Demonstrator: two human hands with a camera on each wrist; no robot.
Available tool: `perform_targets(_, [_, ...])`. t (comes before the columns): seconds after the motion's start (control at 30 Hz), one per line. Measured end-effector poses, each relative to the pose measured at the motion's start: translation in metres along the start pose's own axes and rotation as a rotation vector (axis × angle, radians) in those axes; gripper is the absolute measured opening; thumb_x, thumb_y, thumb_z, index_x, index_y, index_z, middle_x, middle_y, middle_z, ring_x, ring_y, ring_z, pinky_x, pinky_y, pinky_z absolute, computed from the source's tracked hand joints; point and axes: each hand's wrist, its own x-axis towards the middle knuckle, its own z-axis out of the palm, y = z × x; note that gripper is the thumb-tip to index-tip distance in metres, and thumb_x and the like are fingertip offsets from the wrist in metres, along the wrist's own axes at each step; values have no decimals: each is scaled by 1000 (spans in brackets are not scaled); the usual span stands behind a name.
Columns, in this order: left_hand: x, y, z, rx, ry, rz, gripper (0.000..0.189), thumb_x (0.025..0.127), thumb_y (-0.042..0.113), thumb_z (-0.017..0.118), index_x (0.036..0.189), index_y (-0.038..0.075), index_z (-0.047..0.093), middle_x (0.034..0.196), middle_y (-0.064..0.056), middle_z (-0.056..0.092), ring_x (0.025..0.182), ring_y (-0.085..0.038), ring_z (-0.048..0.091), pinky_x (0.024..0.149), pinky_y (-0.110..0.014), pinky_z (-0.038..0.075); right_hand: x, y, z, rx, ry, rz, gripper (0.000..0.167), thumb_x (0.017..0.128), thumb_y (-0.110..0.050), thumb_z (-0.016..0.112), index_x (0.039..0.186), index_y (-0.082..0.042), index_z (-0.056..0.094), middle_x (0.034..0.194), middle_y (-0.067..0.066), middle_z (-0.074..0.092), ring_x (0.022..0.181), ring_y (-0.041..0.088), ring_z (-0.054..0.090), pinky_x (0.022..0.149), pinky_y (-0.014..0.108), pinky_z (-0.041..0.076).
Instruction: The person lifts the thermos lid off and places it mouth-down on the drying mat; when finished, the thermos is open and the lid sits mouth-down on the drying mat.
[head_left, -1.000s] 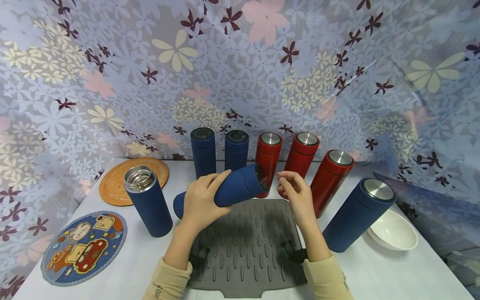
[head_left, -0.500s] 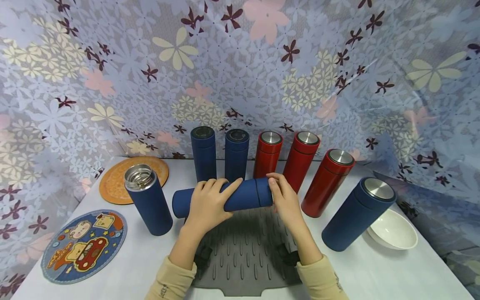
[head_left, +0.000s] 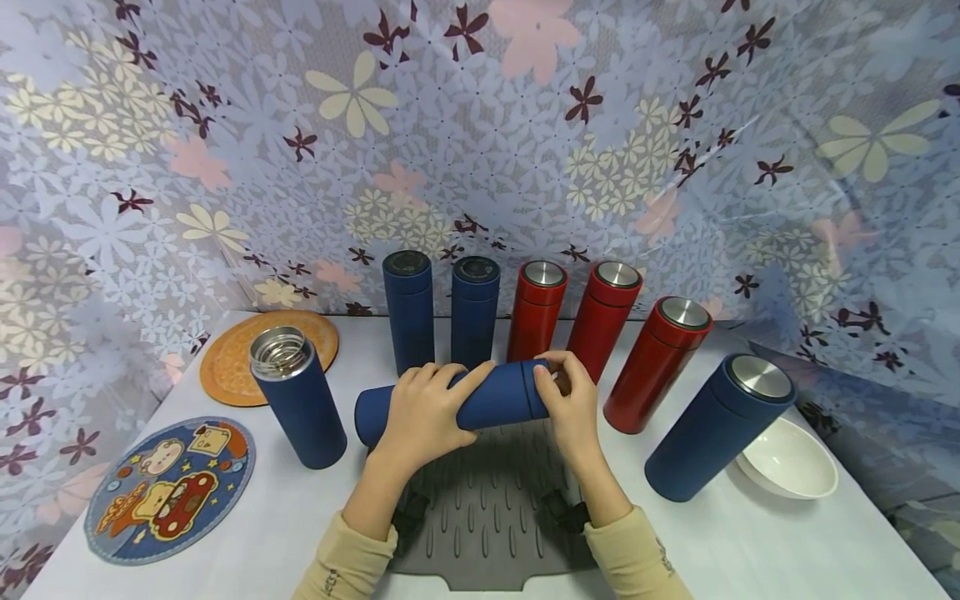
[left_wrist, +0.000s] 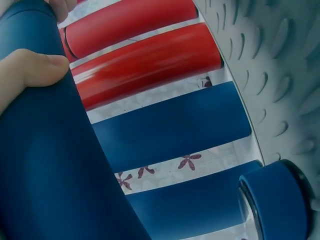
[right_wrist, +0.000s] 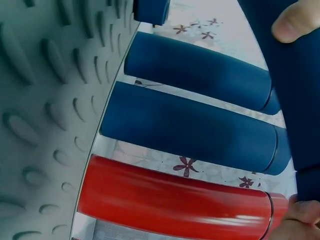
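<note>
A dark blue thermos flask [head_left: 495,398] lies almost level over a grey ribbed mat [head_left: 480,517], its lid end to the right. My left hand [head_left: 423,417] grips its body from above, the thumb [left_wrist: 42,68] along its side in the left wrist view. At the lid end, my right hand [head_left: 570,400] pinches the lid with thumb and fingers. An uncapped blue flask [head_left: 300,404] with a bare steel neck stands at the left. In the left wrist view a short blue lid [left_wrist: 280,202] sits at the mat's edge; the head view hides it.
Behind the mat stand two capped blue flasks [head_left: 408,312] and several red flasks [head_left: 656,367]. On the right are another blue flask [head_left: 716,433] and a white bowl [head_left: 791,458]. An orange round mat [head_left: 228,367] and a cartoon placemat [head_left: 168,492] lie left.
The right hand has come in from the right and taken hold of the lid end. The held flask has swung from a tilt to nearly level, and the right fingers have shifted around the lid.
</note>
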Motion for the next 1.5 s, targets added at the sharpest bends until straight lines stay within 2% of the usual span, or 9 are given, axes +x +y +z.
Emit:
perform_targets(0.23, [0,-2,-2,-12,62,23,92,45,43,89,129,27,54,96,-5,67,80,-25,59,73,-41,50,-2,4,3,69,42,-160,25,82,-13,54,102,1,59,86,0,48,60,10,37,53,21,33])
perform_targets(0.4, [-1,-5,-3,-87,6,5,91,47,42,87,130,29,53,97,-4,67,83,-24,60,75,-41,50,0,9,2,59,40,-347,29,81,-17,58,102,2,59,83,7,49,55,11,36,45,23,32])
perform_targets(0.57, [-2,-9,-5,-225,-81,-30,88,50,40,85,131,28,53,101,-3,67,87,-22,63,76,-41,50,9,8,-5,64,-61,-588,52,85,-43,61,103,6,59,86,13,49,54,16,34,42,26,30])
perform_targets(0.7, [-4,-13,-9,-276,-169,-60,88,52,40,83,133,28,50,101,-1,67,86,-20,62,74,-40,50,12,-7,-14,118,-236,-657,52,85,-38,63,103,10,56,96,19,51,64,16,41,50,30,35])
perform_targets(0.8, [-5,-16,-11,-265,-219,-67,89,53,41,82,135,28,48,102,-1,66,87,-20,60,74,-40,49,12,-15,-23,146,-400,-612,44,83,-24,68,108,9,55,106,25,48,81,15,47,61,34,42])
perform_targets(0.97, [-4,-20,-16,-200,-262,-57,87,56,43,81,135,29,48,107,-1,62,94,-20,58,80,-42,48,14,-3,-33,123,-608,-369,56,74,0,73,124,-2,50,125,18,42,111,18,45,90,33,44])
perform_targets(1.17, [-5,-20,-18,-123,-237,-29,86,55,42,83,133,28,49,103,-2,62,92,-21,58,80,-40,48,15,-5,-36,36,-675,-14,58,90,-26,56,142,-18,31,141,12,33,120,32,43,95,56,38])
perform_targets(1.4, [-5,-19,-18,-80,-219,0,86,54,42,84,132,28,51,99,-2,63,90,-20,58,77,-39,48,16,-6,-34,-195,-654,88,39,96,-33,46,128,-13,47,75,9,63,77,21,61,75,37,47])
perform_targets(1.5, [-6,-19,-19,-74,-214,10,86,54,43,84,131,28,52,99,-1,63,89,-20,58,77,-39,48,16,-5,-35,-150,-678,91,39,93,-29,52,126,-9,47,74,9,62,76,21,61,74,37,47])
